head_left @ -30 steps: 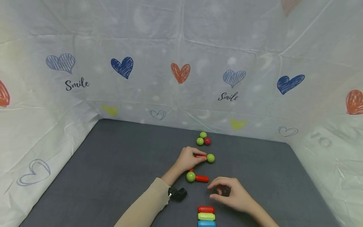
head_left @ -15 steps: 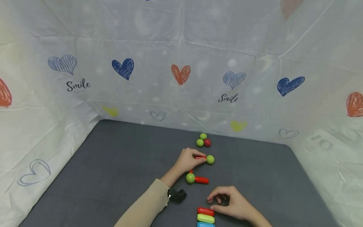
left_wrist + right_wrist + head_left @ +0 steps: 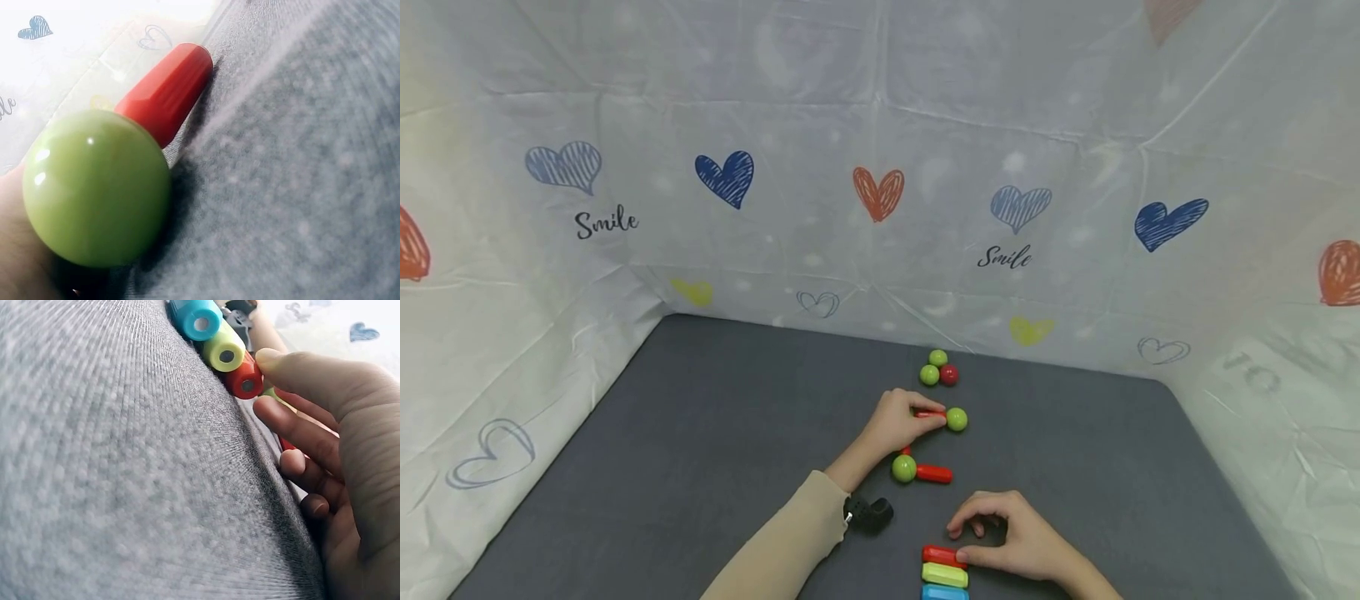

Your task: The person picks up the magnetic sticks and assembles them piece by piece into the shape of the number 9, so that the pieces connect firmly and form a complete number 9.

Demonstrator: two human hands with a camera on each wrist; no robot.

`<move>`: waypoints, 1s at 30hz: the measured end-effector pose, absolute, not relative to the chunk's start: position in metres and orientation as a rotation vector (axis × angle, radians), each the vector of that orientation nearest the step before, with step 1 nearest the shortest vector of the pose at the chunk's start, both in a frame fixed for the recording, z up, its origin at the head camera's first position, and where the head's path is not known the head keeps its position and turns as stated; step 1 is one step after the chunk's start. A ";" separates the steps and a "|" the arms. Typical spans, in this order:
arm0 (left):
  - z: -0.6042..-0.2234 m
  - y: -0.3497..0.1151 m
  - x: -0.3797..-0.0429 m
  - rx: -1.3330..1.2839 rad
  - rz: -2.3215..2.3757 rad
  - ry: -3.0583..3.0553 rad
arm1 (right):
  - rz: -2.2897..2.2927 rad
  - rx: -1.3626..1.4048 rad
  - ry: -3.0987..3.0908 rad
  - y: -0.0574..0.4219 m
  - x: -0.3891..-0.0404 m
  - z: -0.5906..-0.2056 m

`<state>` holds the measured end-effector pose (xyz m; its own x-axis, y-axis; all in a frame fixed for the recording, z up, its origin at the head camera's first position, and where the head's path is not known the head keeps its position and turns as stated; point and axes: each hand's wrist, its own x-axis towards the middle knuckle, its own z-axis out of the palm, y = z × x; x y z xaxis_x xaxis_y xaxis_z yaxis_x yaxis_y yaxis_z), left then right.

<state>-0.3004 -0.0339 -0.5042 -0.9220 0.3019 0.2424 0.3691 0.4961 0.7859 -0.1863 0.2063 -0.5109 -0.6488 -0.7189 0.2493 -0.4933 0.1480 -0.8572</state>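
A person's right hand (image 3: 1022, 542) has drawn closer to the body within the last second, its thumb now on a glossy red faceted rod (image 3: 938, 554) beside a lime-yellow faceted rod (image 3: 945, 575); with the fingers loosely curved, that is contact rather than a grip. The left hand (image 3: 899, 418) pinches a second red rod (image 3: 930, 413) beside a shiny green ball (image 3: 957, 419). Dark grey cloth (image 3: 760, 417) stretches outward from both hands, its far edge beyond the left.
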 end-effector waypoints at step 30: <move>-0.504 -0.034 -0.300 -0.590 -1.407 -2.672 | -1.409 -1.425 2.196 0.202 -0.185 -0.514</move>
<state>-0.2999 -0.0336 -0.5039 -0.9244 0.3034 0.2313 0.3624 0.5087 0.7810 -0.1855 0.2022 -0.5141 -0.5299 -0.7825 0.3271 -0.6234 0.0979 -0.7757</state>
